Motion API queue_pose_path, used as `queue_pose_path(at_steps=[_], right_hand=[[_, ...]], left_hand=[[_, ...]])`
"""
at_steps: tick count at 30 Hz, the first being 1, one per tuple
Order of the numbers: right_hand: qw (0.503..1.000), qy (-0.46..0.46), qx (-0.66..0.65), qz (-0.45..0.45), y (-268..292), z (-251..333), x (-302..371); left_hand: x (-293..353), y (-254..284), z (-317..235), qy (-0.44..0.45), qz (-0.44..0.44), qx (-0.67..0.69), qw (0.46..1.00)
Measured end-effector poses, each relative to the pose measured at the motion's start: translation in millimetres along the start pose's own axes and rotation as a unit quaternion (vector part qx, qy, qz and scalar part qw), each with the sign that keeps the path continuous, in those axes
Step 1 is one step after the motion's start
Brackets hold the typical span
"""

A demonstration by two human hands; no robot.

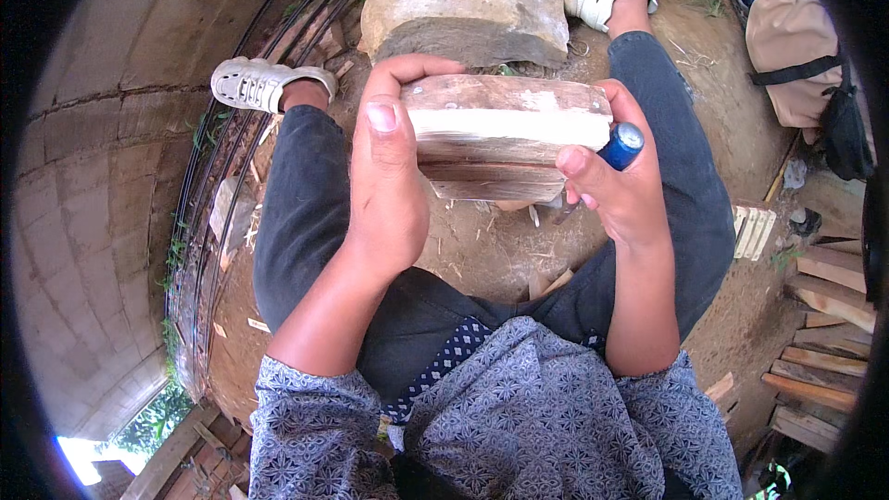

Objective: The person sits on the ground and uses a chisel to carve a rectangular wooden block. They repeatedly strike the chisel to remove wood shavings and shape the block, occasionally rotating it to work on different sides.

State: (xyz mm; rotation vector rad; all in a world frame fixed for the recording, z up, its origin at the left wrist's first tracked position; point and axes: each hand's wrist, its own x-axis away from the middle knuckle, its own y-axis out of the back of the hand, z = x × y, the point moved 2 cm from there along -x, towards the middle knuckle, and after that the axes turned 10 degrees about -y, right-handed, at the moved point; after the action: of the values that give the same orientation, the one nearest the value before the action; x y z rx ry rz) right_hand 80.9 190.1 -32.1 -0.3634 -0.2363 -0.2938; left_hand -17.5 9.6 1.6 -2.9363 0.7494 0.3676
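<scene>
Between my two hands, above my lap, is a pale block of wood [509,130] with a bright freshly cut band and a darker grooved face. My left hand [389,167] grips its left end, thumb on the near side and index finger along the far edge. My right hand [630,185] closes round the right end, its thumb against the wood. Also in that hand is a tool with a blue handle [620,146] and a metal-capped end. Its other end is mostly hidden, so its kind cannot be told.
A large flat-topped stone [468,5] stands on the dirt ground ahead, between my white shoes. Black cables [190,250] run along the block wall [93,176] at left. Split wood pieces [833,315] lie at right, below a beige bag [796,56]. Shavings litter the ground.
</scene>
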Motion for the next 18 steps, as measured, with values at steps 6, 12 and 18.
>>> queue_pose_path(at_steps=[6, 12, 18], right_hand=[[0.999, -0.041, 0.012, -0.012, -4.0, 7.4, 6.2], [1.000, -0.001, 0.027, -0.002, -6.7, 12.6, 8.5], [0.999, -0.015, 0.041, 0.017, -4.7, 14.0, 7.9]], left_hand=[[2.8, -5.9, -11.5, -0.017, 0.022, -0.139, 0.990], [2.0, -5.5, -13.6, 0.004, 0.040, -0.128, 0.991], [2.7, -3.4, -16.8, 0.020, 0.037, -0.110, 0.993]])
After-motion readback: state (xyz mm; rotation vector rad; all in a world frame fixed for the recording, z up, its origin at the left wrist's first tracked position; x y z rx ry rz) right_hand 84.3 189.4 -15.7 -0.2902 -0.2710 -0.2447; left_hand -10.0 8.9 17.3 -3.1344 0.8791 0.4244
